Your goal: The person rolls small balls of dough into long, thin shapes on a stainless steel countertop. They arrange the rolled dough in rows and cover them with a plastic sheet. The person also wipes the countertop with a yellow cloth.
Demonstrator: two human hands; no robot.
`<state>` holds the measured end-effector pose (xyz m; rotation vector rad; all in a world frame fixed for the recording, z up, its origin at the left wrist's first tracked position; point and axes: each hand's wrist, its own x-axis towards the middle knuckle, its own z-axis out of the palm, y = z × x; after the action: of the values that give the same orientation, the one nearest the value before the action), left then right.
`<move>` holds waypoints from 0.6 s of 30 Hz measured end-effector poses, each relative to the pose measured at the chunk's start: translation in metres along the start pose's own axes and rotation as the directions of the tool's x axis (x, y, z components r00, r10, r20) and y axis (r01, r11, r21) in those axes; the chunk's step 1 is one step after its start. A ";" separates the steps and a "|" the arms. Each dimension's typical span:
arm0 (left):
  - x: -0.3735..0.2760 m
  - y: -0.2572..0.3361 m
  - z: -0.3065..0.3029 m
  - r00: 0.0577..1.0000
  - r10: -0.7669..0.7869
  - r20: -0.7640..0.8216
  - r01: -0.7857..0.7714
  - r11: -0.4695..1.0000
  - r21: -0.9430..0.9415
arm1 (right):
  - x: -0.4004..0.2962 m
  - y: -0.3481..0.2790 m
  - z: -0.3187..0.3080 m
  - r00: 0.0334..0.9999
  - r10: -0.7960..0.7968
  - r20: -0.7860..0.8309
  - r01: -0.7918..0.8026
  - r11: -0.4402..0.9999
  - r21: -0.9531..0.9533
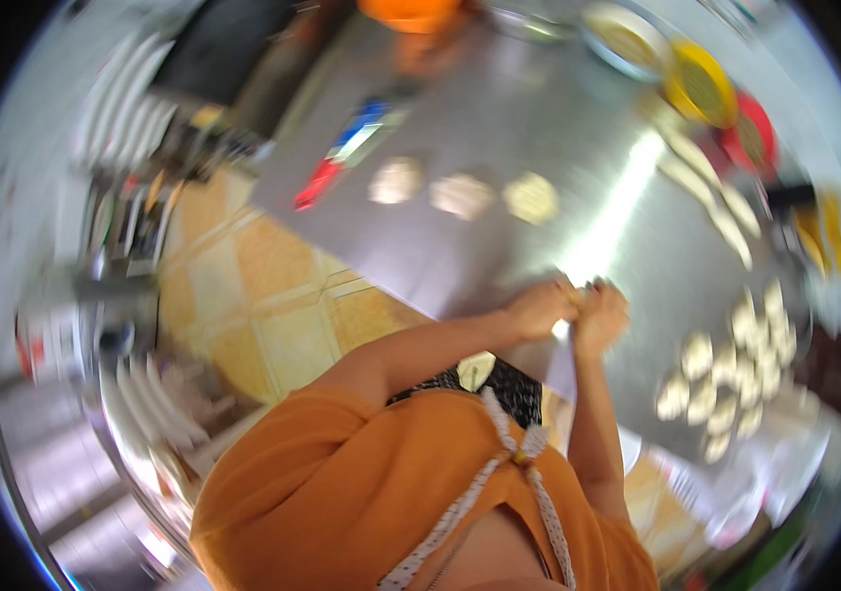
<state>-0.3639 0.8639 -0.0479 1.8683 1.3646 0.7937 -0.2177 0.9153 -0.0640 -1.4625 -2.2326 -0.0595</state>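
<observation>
Both hands meet above the near edge of a metal table [420,244]. My left hand [544,309] and my right hand [601,318] are closed with a small pale piece, apparently dough [560,329], between their fingers; blur hides its shape. Beyond them, three flattened dough rounds lie in a row: a left one [395,180], a middle one [462,196] and a right one [531,197]. Several small dough lumps [723,366] are grouped at the right. Long dough strips [708,199] lie farther back on that side.
A red, white and blue long object [343,153] lies near the table's left edge. White [623,41], yellow [700,83] and red [751,137] bowls stand at the back right. An orange container [412,13] is at the far edge. Plastic bags [753,473] lie at the right.
</observation>
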 end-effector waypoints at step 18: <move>-0.135 0.001 -0.027 0.868 -0.134 -0.478 0.165 0.986 0.022 | -0.061 0.048 -0.016 0.863 -0.178 0.473 0.255 0.961 -0.104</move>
<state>-0.4207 0.7382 -0.0427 1.6444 1.8292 1.1945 -0.1506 0.8791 -0.0848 -1.4098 -2.8368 0.0389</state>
